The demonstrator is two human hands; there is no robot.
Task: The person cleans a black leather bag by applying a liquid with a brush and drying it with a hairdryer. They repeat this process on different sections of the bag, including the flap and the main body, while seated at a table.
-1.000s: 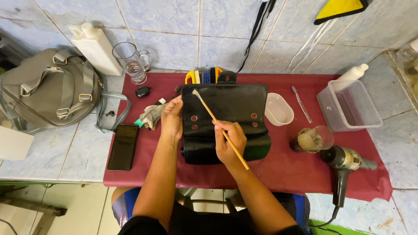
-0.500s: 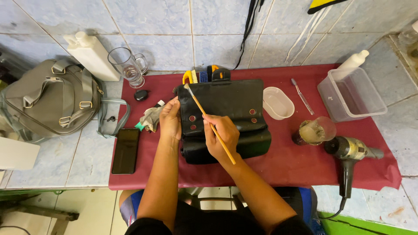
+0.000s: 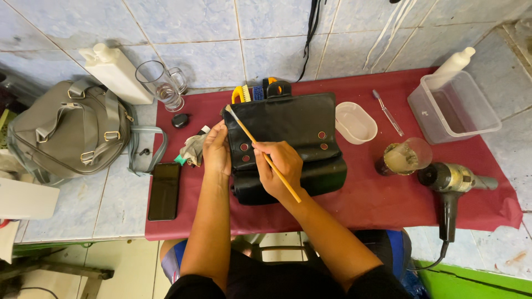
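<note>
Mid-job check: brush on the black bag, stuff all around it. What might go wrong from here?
1. The right hand works a thin brush on the black bag; the glass of murky liquid stands close by on the right, so a wide elbow swing might tip it onto the red cloth.
2. The left hand steadies only the bag's left edge, so the bag may slide.

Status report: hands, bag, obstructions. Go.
Right hand grips brush, tip at bag's top left corner. Left hand flat on black bag. Rag beside left hand; nothing blocking.
</note>
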